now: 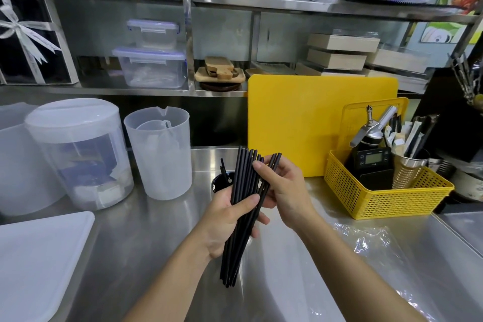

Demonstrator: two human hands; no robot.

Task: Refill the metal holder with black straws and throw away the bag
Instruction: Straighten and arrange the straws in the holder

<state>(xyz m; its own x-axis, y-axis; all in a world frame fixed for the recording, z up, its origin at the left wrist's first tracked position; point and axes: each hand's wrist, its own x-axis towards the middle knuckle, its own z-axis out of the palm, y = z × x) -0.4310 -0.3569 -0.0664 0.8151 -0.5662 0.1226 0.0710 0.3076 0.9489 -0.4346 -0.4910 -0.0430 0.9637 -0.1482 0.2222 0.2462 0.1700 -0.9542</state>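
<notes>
Café kitchen: steel counter [156, 230], steel shelves [261, 5], measuring jug [162, 154].

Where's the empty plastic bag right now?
The clear plastic bag lies flat on the steel counter, at lower right of the head view, just in front of the yellow basket and right of the right hand.

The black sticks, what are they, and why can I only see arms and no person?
The camera sits on the person's head and looks down, so only arms show. The sticks are black straws. The left hand has a grip around the bunch; the right hand pinches the tops. Behind them a dark holder stands on the steel counter with a straw in it. The clear plastic bag lies on the right, near a yellow basket.
</notes>
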